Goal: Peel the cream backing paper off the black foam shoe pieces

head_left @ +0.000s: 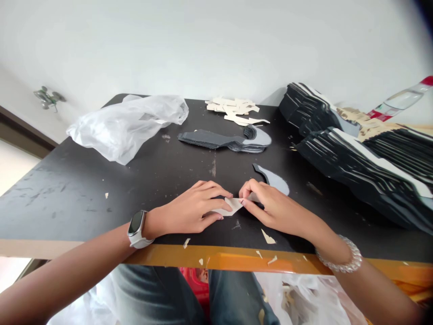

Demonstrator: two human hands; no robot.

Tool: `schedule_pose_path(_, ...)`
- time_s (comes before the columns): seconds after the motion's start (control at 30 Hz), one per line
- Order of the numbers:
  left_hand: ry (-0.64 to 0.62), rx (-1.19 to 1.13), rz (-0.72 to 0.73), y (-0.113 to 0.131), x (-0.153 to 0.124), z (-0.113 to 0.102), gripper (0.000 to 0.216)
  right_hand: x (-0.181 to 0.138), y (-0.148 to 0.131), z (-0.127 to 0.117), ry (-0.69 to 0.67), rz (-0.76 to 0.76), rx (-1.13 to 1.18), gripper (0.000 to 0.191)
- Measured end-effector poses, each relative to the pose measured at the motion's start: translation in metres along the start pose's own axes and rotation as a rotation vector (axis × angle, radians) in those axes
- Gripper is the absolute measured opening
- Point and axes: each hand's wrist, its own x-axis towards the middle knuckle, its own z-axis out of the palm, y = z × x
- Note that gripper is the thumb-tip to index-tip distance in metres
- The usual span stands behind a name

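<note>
My left hand (194, 206) lies over a flat whitish piece (233, 206) near the table's front edge, its fingers stretched out and apart on it. At the right end of that piece, my right hand (267, 203) has thumb and forefinger closed in a pinch on its edge. A grey curved, hook-shaped piece (275, 180) with a dark edge shows just behind my right hand. Whether it joins the whitish piece is hidden by the hand. Farther back lies a stack of similar dark grey hook-ended pieces (219, 141).
A white plastic bag (125, 126) lies at the back left. Cream strips (233, 107) are heaped near the wall. Large stacks of dark pieces (352, 167) fill the right side, with a bottle (399, 101) behind. Small scraps (268, 236) dot the taped front edge (237, 262).
</note>
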Motion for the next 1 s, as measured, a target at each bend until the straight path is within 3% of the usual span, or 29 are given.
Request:
schedule_pose_path(0.4,-0.012,-0.069,-0.073,0.001,0.000,-0.001,0.006,0.004,-0.001,0.008,0.022,-0.091,0.232,0.013)
schedule_pose_path(0.67,-0.023,-0.088,-0.146,0.001,0.001,0.000,0.019,0.005,-0.004,0.007,0.041,-0.139,0.377,0.016)
schedule_pose_path(0.83,-0.033,-0.077,-0.134,0.002,0.000,-0.002,0.018,0.004,-0.002,0.007,0.039,-0.138,0.356,0.016)
schedule_pose_path(1.0,-0.030,-0.068,-0.100,0.003,0.001,-0.003,0.014,0.007,0.001,0.011,0.090,-0.103,0.163,0.019)
